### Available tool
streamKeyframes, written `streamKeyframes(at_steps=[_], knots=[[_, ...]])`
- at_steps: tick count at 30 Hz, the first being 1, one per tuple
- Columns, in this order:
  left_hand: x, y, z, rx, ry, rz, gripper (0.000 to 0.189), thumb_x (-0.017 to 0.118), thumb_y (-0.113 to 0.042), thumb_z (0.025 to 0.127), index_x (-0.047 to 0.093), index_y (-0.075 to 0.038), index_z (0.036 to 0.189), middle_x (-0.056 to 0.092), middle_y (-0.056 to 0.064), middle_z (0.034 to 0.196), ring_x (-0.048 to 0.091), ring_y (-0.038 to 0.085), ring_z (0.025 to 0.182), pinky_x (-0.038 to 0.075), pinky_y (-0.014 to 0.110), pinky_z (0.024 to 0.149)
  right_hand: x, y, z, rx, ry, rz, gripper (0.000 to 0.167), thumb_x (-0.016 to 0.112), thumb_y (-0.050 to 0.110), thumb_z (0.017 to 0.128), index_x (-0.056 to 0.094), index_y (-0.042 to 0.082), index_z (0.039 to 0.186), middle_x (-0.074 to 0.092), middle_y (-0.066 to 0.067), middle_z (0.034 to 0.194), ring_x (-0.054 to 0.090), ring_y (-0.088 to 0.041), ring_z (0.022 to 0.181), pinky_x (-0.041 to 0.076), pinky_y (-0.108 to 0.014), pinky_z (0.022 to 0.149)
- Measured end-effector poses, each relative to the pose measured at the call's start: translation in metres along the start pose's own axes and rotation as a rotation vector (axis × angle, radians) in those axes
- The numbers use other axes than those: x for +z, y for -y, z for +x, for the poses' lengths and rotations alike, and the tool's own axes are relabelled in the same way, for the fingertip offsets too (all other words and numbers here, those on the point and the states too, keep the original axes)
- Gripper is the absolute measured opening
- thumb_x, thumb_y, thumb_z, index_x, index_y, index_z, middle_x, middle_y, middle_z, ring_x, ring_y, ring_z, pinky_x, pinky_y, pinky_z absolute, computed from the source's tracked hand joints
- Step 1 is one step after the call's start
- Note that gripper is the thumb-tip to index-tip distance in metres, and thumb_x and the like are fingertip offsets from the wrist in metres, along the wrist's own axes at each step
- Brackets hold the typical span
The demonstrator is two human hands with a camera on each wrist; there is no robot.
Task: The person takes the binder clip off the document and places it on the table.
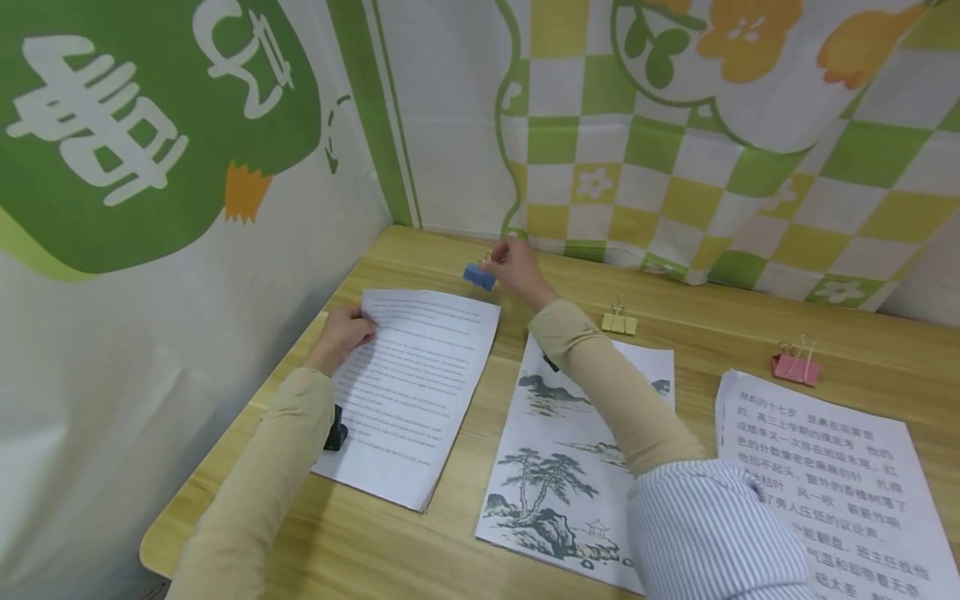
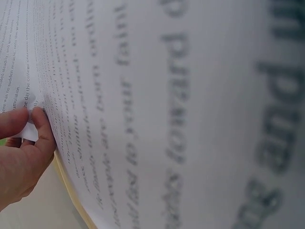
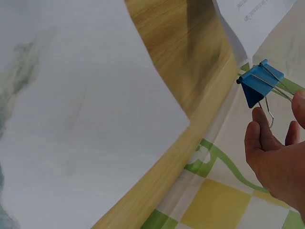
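My left hand [image 1: 343, 337] pinches the upper left edge of a stack of printed English pages [image 1: 416, 375]. In the left wrist view, thumb and fingers close on the paper's edge [image 2: 29, 130], and the sheets curve up beside them. Beyond the stack's top right corner, my right hand [image 1: 519, 271] holds a blue binder clip [image 1: 478, 277] by its wire handles. The right wrist view has this clip [image 3: 261, 83] raised, its wire handles pointing toward the thumb and fingers.
A landscape-print stack [image 1: 555, 467] lies under my right forearm. Behind it sits a yellow binder clip [image 1: 619, 323]. Farther right, a pink binder clip [image 1: 797, 368] sits behind Chinese-text pages [image 1: 832, 467]. A black object [image 1: 336, 432] shows beside my left sleeve. Patterned cloth [image 1: 577, 142] hangs along the table's back.
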State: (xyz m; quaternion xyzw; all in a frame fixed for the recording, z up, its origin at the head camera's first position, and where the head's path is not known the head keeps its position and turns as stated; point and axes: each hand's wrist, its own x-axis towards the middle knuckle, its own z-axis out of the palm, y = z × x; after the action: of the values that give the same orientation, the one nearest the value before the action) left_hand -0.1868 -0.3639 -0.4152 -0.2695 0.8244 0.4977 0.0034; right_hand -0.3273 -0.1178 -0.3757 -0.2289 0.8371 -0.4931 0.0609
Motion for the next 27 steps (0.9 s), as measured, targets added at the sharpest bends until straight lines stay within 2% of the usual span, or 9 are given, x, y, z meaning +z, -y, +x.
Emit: streamKeyframes(at_steps=[6,14,23,27], knots=[[-0.002,0.002,0.002,0.006,0.000,-0.006,0.046,0.046,0.001,0.088,0.044,0.012,0.133,0.052,0.024,0.124,0.050,0.019,0.091,0.041,0.012,0.065,0.000,-0.004,0.002,0.026,0.019,-0.069,0.027,0.067,0.014,0.086,0.053,-0.006,0.099,0.055,-0.014,0.095,0.053,-0.025,0.092,0.048,-0.035,0.083],[-0.002,0.001,0.002,0.020,0.004,-0.008,0.044,0.047,0.002,0.088,0.047,0.012,0.130,0.052,0.022,0.120,0.049,0.017,0.089,0.041,0.012,0.064,0.002,-0.011,0.002,0.077,0.049,-0.139,0.027,0.066,0.015,0.087,0.055,-0.005,0.102,0.057,-0.016,0.102,0.053,-0.026,0.094,0.048,-0.036,0.086],[-0.002,0.002,0.001,0.027,0.004,0.003,0.042,0.047,0.002,0.087,0.048,0.014,0.128,0.053,0.020,0.112,0.048,0.015,0.082,0.042,0.014,0.064,0.004,-0.019,0.007,0.047,0.059,-0.204,0.023,0.066,0.016,0.087,0.061,-0.005,0.095,0.060,-0.011,0.089,0.054,-0.021,0.081,0.048,-0.029,0.073],[-0.001,0.002,0.000,0.021,0.006,0.005,0.043,0.047,0.002,0.088,0.046,0.014,0.130,0.053,0.021,0.114,0.049,0.015,0.083,0.042,0.013,0.063,0.005,-0.021,0.010,0.042,0.059,-0.236,0.020,0.064,0.015,0.088,0.060,-0.004,0.089,0.056,-0.007,0.080,0.053,-0.020,0.076,0.048,-0.030,0.071]])
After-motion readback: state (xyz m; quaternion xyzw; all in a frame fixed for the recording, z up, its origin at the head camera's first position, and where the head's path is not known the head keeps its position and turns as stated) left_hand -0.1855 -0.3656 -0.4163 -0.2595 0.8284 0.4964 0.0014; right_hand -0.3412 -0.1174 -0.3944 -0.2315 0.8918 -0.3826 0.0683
